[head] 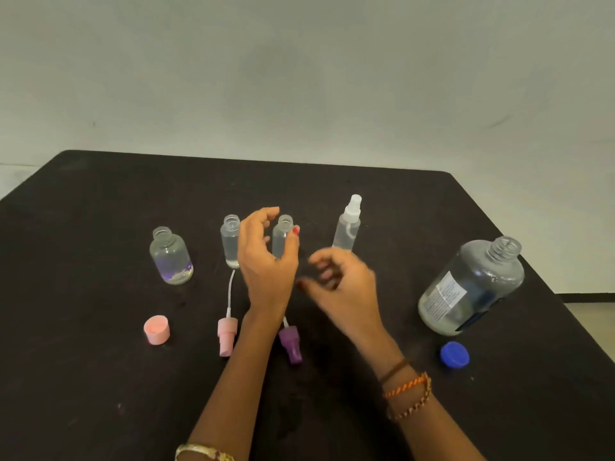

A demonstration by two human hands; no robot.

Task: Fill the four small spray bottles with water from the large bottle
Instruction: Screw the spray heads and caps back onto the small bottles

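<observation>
On the dark tabletop (pixel 100 211) I see my left hand (pixel 266 261) raised around the third small bottle (pixel 282 236), fingers loosely curved, thumb beside its neck; whether it actually holds the bottle I cannot tell. My right hand (pixel 346 281) hovers just to the right, blurred, fingers loosely curled, its grip on nothing. The round small bottle (pixel 170 256) stands far left, uncapped, a pink cap (pixel 156 329) lying nearer me. The second bottle (pixel 230 239) is open, its pink sprayer (pixel 227 336) lying below, beside a purple sprayer (pixel 290 346). The fourth bottle (pixel 347 227) wears its white sprayer. The large bottle (pixel 472 287) stands open at right, blue cap (pixel 454 354) near it.
</observation>
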